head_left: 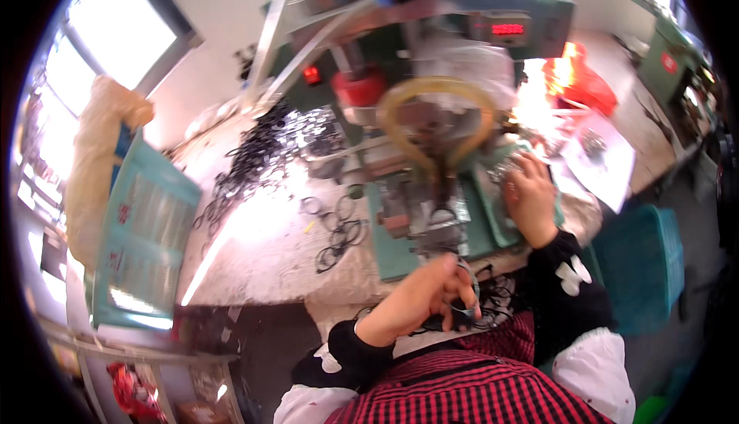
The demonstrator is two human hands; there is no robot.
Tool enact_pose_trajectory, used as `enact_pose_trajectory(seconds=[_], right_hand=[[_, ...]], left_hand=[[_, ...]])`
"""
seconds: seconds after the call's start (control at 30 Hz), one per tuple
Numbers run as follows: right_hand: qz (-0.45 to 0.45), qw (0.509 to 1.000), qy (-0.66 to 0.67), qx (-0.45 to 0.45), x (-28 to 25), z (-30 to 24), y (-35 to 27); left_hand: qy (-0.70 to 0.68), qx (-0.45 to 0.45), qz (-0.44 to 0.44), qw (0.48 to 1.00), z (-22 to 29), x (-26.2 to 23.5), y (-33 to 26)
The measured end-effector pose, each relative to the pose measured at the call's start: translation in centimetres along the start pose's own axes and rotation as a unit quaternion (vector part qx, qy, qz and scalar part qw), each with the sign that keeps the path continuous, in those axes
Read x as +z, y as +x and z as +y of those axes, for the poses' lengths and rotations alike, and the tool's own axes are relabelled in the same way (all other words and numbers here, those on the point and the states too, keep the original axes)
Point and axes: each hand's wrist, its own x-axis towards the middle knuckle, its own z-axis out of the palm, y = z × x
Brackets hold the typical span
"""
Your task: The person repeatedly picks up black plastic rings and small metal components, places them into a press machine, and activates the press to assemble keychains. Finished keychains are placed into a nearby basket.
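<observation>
In front of the green press (389,264), my left hand (427,297) is closed, with a thin dark ring (473,291) at its fingers. More dark rings (499,301) lie in a loose heap just beyond my lap. My right hand (531,197) reaches over a narrow green tray (499,224) beside the press. Its bent fingers are apart, and their tips are close to small shiny parts (500,168) in the tray. A curved yellowish tube (439,85) loops above the metal fixture (440,227) at the centre of the press.
Many black rings (258,150) are piled at the left on the table (262,262), with several nearer loose rings (339,235). A teal crate (150,227) stands at far left, and another teal bin (639,266) is at right. A red bag (589,89) and white paper (604,154) lie at back right.
</observation>
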Motion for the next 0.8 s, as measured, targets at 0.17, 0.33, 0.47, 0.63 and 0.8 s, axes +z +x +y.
enact_pose_trajectory(seconds=[0.17, 0.33, 0.47, 0.63, 0.8], right_hand=[[0.068, 0.974, 0.171, 0.134, -1.3, 0.1, -1.0], [0.049, 0.927, 0.323, 0.185, -0.9, -1.1, -0.9], [0.016, 0.879, 0.418, 0.228, 0.1, -2.2, 0.2], [0.024, 0.835, 0.467, 0.29, -0.3, -1.6, -0.7], [0.067, 0.904, 0.317, 0.28, -3.6, 0.1, -5.0]], left_hand=[[0.385, 0.25, 0.374, 0.806, 1.0, -0.3, -8.5], [0.32, 0.518, 0.56, 0.562, 5.3, -4.3, -13.5], [0.622, 0.315, 0.481, 0.532, 4.4, -9.7, -9.3], [0.782, 0.065, 0.448, 0.429, -1.2, -15.3, -3.9], [0.743, 0.091, 0.469, 0.469, -2.5, -19.0, -4.4]])
